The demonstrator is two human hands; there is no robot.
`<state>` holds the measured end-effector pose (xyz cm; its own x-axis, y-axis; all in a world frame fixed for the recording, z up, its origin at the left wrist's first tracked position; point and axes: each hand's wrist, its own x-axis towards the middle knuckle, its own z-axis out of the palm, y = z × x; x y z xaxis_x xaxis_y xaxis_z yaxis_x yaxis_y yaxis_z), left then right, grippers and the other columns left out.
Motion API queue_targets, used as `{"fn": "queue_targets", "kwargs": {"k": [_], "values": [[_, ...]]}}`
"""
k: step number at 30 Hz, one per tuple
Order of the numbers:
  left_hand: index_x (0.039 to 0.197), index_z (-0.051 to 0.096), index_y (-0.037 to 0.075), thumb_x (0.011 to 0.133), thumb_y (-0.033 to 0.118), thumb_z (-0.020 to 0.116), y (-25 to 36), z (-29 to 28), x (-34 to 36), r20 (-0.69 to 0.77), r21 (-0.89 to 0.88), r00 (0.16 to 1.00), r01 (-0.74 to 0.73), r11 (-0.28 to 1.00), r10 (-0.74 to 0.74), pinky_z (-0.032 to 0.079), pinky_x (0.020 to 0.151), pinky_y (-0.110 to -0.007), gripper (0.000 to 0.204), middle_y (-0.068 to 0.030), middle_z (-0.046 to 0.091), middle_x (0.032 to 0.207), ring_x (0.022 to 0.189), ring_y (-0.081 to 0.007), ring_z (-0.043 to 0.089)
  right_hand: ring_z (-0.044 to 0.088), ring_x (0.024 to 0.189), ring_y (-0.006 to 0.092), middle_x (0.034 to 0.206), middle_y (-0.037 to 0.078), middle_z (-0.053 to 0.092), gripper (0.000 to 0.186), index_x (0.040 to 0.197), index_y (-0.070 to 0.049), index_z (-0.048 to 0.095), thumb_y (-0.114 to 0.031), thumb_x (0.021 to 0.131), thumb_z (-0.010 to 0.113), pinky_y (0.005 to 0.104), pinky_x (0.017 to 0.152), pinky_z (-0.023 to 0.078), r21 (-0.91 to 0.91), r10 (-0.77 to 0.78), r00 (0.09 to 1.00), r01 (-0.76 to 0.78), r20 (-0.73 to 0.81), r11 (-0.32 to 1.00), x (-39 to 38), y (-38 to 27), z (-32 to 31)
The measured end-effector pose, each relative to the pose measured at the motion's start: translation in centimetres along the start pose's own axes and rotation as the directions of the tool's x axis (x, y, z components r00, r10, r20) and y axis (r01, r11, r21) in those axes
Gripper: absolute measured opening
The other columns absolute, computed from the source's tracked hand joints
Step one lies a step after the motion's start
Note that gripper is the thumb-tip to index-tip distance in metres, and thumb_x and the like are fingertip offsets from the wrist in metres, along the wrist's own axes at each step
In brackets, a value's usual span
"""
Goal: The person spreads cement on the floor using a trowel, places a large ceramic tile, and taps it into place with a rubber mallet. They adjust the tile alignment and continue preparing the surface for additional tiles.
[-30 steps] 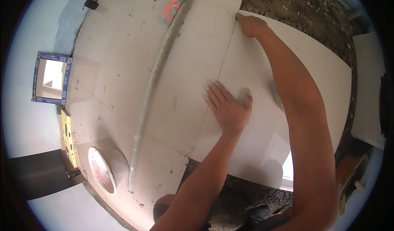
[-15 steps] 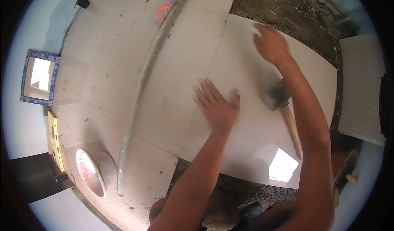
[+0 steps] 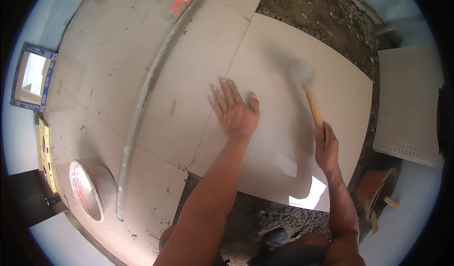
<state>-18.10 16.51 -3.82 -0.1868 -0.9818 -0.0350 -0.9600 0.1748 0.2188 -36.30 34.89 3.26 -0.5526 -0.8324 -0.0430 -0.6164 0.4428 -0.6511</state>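
Dark ground (image 3: 312,22) edges the tile (image 3: 274,119) spread between the hands (image 3: 240,117) (image 3: 327,150).

Right of centre, the mallet head (image 3: 301,72) is smeared by blur, so whether it touches the tile (image 3: 279,124) cannot be told; the lower end of the wooden handle (image 3: 313,106) disappears inside the right hand (image 3: 327,145). Lower centre, the left forearm (image 3: 208,190) covers part of the tile's near edge. The top edge cuts off both the long pale bar (image 3: 141,98) and the red tool (image 3: 179,7) beside it. A dark rounded shape (image 3: 275,237) at bottom centre is too dim to identify.
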Motion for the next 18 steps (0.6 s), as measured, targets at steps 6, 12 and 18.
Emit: {"fn": "queue_targets", "kwargs": {"k": [6,12,18], "values": [[0.156,0.011,0.002,0.097,0.056,0.032,-0.3,-0.8,0.0,0.035,0.023,0.999,0.025,0.999,-0.026,-0.004,0.122,-0.047,0.082,-0.0124,0.004,0.165,0.151,-0.0349,-0.002,0.056,0.061,0.0215,0.072,0.018,0.058,0.031,0.117,0.004,0.052,-0.024,0.104,0.047,0.0365,0.059,0.047,0.277,0.008,0.985,0.041,-0.173,0.960,8.9,-7.9,0.9],[0.155,0.014,0.000,0.098,0.054,0.033,-0.2,0.0,-0.2,-0.012,0.016,1.000,0.008,1.000,-0.008,-0.003,0.122,-0.048,0.081,-0.0140,0.007,0.164,0.151,-0.0363,0.000,0.053,0.056,0.0231,0.066,0.016,0.057,0.037,0.117,0.002,0.051,-0.032,0.104,0.045,0.0360,0.058,0.047,0.063,0.085,0.996,-0.085,0.011,0.994,12.6,-7.1,0.8],[0.154,0.020,-0.002,0.099,0.051,0.034,0.3,-0.1,-0.8,-0.094,0.013,0.994,-0.049,0.999,0.050,0.000,0.121,-0.050,0.077,-0.0170,0.012,0.163,0.150,-0.0385,0.004,0.060,0.056,0.0282,0.064,0.018,0.056,0.038,0.102,0.003,0.054,-0.034,0.104,0.046,0.0391,0.054,0.048,0.068,-0.028,0.976,0.044,-0.218,0.997,9.6,-4.5,2.2]]}}
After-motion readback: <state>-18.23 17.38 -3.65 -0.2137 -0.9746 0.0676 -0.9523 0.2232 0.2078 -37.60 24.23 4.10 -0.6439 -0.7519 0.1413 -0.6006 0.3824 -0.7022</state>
